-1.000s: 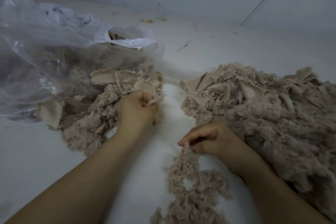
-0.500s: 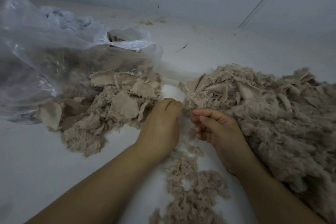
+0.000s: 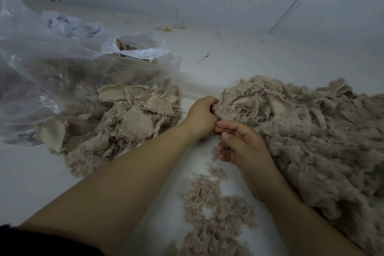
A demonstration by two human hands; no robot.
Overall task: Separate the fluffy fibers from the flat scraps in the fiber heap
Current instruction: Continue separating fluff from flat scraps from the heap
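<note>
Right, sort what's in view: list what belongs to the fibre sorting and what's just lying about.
In the job:
- big heap
- left hand, gripping the heap's edge
- right hand
- scrap pile
- fluff strip

Lying about:
- plastic bag, holding more fibre
- crumpled paper
- yellow bit

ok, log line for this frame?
left hand: grips edge of big heap | right hand: curled beside heap, grip unclear | scrap pile by bag
</note>
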